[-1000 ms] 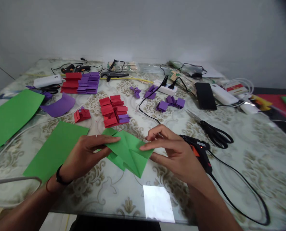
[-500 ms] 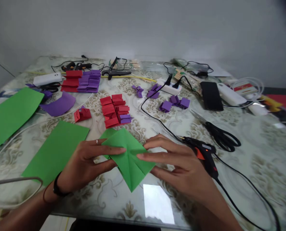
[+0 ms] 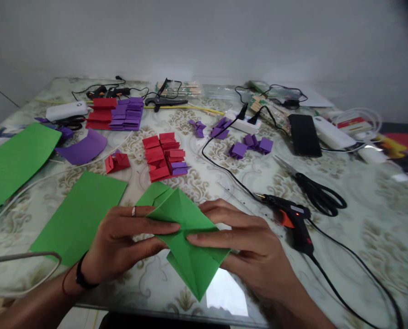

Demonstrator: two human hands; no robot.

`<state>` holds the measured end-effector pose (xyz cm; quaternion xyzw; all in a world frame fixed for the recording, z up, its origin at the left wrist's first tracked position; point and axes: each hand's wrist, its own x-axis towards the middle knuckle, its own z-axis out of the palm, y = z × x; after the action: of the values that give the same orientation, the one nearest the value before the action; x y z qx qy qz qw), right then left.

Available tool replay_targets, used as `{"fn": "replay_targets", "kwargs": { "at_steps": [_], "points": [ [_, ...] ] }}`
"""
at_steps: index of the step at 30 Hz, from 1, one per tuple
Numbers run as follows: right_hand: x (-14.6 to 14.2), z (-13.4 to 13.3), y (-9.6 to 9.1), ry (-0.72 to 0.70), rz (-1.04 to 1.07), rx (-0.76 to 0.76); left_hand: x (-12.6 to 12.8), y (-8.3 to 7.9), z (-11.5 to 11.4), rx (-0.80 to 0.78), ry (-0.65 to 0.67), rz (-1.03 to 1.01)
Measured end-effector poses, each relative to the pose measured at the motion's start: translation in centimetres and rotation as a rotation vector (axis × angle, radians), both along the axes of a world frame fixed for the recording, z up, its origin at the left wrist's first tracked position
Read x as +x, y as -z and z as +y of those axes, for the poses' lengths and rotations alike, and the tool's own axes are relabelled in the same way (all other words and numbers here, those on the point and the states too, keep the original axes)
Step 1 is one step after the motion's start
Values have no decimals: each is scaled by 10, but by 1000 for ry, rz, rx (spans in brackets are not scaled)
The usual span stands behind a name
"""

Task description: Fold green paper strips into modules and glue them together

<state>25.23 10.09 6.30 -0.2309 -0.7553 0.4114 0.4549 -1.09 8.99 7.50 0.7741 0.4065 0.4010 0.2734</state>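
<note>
Between my hands is a folded piece of green paper (image 3: 183,217), creased down its middle, with one corner pointing toward me and a flap standing out at the back left. My left hand (image 3: 128,237) grips its left side, fingers on top and thumb underneath. On the right side, my right hand (image 3: 248,246) pinches the paper, with fingers above and below it. The underside of the paper is hidden. Just beyond it stand red folded-paper pieces (image 3: 161,157) in rows, with a purple one among them. A flat green sheet (image 3: 80,214) lies left of my left hand.
To the right lie a glue gun (image 3: 289,217) with a lit red light, black-handled scissors (image 3: 319,189) and a phone (image 3: 305,135). A power strip (image 3: 241,122) sits behind, its black cord crossing the table. Purple folded pieces (image 3: 238,150) and a larger green sheet (image 3: 17,160) are also there.
The green paper has turned a little and its near corner has come closer to me. My right hand has moved slightly downward, and more of the back left flap shows.
</note>
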Motion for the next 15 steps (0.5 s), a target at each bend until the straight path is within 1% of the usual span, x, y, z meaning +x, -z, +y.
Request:
{"fn": "replay_targets", "kwargs": {
  "at_steps": [2,4,8,10,12,15],
  "points": [
    [-2,-1,1,16,20,-31,1,4,-3,18,-90,-13],
    [-3,-2,1,52,37,-49,3,4,-3,59,-148,-39],
    [-5,-3,0,149,79,-129,10,-3,0,82,-157,-107],
    [-6,-3,-1,180,82,-187,13,-7,2,69,-191,-151],
    [-8,-3,-3,211,81,-237,14,-7,3,42,-234,-202],
    [-11,-4,-5,250,73,-301,15,-3,1,-8,-278,-261]
  ]
}}
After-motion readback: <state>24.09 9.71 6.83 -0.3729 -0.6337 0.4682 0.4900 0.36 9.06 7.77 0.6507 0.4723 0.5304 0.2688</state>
